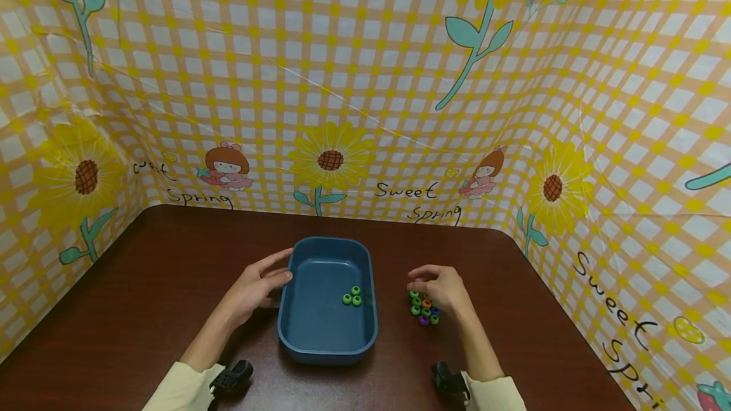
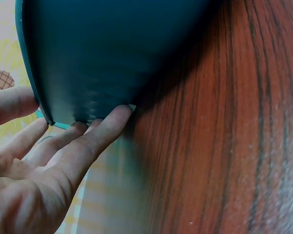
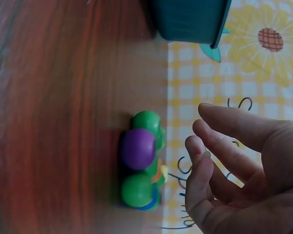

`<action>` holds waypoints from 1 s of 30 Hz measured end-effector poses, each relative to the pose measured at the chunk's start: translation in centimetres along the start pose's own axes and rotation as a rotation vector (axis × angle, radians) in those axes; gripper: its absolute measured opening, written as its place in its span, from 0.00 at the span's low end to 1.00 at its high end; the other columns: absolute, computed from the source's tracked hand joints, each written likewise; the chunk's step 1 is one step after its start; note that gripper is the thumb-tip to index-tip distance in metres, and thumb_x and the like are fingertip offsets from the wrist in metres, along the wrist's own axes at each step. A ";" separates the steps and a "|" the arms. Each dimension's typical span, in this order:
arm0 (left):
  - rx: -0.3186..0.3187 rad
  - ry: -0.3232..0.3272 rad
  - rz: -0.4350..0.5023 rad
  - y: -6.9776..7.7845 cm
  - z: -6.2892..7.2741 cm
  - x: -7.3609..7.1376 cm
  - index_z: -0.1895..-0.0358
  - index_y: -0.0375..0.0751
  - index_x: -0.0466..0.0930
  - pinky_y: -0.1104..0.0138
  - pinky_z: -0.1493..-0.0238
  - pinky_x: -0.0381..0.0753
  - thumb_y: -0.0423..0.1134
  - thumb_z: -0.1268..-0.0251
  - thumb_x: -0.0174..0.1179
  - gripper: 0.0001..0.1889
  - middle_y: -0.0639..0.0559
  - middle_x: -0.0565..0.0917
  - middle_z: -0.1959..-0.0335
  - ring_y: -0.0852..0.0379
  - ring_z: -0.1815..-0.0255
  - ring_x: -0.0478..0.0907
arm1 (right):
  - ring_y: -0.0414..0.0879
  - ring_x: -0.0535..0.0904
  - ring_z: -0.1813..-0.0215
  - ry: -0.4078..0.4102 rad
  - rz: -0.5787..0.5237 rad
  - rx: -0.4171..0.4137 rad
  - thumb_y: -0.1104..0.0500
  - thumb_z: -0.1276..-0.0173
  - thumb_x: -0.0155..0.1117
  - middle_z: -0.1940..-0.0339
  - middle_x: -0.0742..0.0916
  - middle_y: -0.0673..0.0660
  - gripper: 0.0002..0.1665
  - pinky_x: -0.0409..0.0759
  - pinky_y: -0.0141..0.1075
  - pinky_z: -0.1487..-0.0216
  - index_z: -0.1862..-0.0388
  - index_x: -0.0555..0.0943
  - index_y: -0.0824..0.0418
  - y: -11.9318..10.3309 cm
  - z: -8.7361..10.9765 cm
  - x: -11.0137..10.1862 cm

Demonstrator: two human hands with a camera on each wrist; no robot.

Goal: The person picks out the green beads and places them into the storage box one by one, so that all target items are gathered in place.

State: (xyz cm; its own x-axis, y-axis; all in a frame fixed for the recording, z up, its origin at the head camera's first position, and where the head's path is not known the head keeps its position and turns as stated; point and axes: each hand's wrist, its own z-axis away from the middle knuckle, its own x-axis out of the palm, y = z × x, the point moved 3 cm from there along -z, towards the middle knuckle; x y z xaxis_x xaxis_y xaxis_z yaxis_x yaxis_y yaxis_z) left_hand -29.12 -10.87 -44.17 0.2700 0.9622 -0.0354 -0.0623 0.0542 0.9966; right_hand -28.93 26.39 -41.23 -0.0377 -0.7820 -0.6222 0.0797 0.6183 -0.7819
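Note:
A blue rectangular bin (image 1: 320,332) stands upright on the table, with three green beads (image 1: 356,300) inside near its right wall. Against the bin's left side rests my left hand (image 1: 251,287); in the left wrist view its outstretched fingers (image 2: 95,139) touch the outer wall. Right of the bin lies a small cluster of round beads (image 1: 415,311), mostly green, with orange, blue and purple ones among them. My right hand (image 1: 442,284) hovers over the cluster's far side and hides part of it. Its fingers (image 3: 234,127) bend loosely, and no bead shows between them.
The dark wood-grain table (image 1: 171,271) carries the bin and beads. A checked, flower-printed cloth (image 1: 331,94) walls off the back and both sides. A black band (image 1: 231,378) sits at each wrist, beside cream sleeves (image 1: 183,389).

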 end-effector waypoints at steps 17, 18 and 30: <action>-0.001 0.018 -0.003 0.0 0.0 0.0 0.21 0.51 0.61 0.46 0.49 0.86 0.37 0.23 0.56 0.30 0.32 0.70 0.27 0.33 0.29 0.71 | 0.48 0.82 0.60 0.020 0.122 0.004 0.56 0.42 0.77 0.63 0.89 0.54 0.15 0.78 0.41 0.62 0.56 0.90 0.58 1.5 -0.5 0.4; -0.002 0.019 -0.001 -0.1 0.0 0.0 0.21 0.51 0.61 0.46 0.49 0.86 0.37 0.23 0.56 0.31 0.32 0.70 0.27 0.33 0.29 0.72 | 0.48 0.81 0.60 0.019 0.121 0.005 0.57 0.42 0.77 0.62 0.89 0.54 0.15 0.78 0.41 0.62 0.56 0.90 0.58 1.6 -0.6 0.4; 0.004 0.021 -0.009 -0.1 0.0 0.0 0.21 0.52 0.62 0.45 0.50 0.86 0.38 0.24 0.57 0.30 0.32 0.71 0.28 0.34 0.29 0.72 | 0.50 0.82 0.58 0.010 0.141 0.033 0.58 0.41 0.76 0.45 0.88 0.64 0.13 0.80 0.42 0.61 0.56 0.90 0.58 1.8 -0.7 0.7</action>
State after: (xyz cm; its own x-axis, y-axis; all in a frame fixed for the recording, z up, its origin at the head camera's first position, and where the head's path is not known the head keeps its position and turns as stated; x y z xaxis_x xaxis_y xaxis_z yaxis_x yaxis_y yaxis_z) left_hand -29.11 -10.86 -44.23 0.2508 0.9670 -0.0456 -0.0559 0.0614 0.9965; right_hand -29.50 26.99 -43.12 -0.0334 -0.6868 -0.7261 0.1173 0.7188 -0.6852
